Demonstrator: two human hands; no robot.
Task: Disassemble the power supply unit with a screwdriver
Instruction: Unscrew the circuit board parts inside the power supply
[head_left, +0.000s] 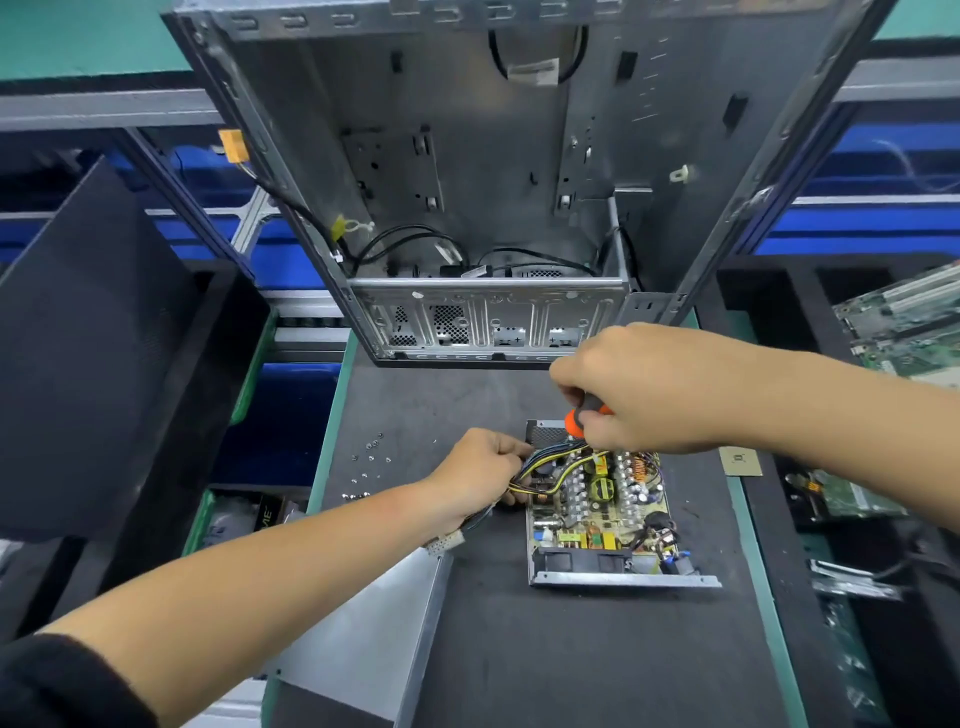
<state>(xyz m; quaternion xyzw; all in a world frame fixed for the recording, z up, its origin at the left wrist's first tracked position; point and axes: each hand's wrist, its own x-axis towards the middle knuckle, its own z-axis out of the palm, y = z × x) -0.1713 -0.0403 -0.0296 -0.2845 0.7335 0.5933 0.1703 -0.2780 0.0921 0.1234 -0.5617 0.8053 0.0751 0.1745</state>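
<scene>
Orange-handled screwdriver (584, 415) is wrapped in the right hand (654, 387), tip down over the far end of the power supply unit (597, 512); the tip itself is hidden by the fingers. PSU sits lid-off on the dark counter (571, 665), just in front of the empty PC case (483, 171), circuit board exposed. Left hand (478, 475) clamps the yellow/black cable bundle (545, 467) at the PSU's left edge, pulling it clear of the board. Hands close but not touching. Loose screws (366, 462) lie on the counter left of the unit, removed cover panel (374, 634) nearer the camera

Handling guess: steel tray is stiff and fairly hefty, edges likely sharp, so grip by the folded flanges. Board is fragile, capacitors and coils snap off easily; lift by board edges, never components. Cables are floppy, no good as a handle
</scene>
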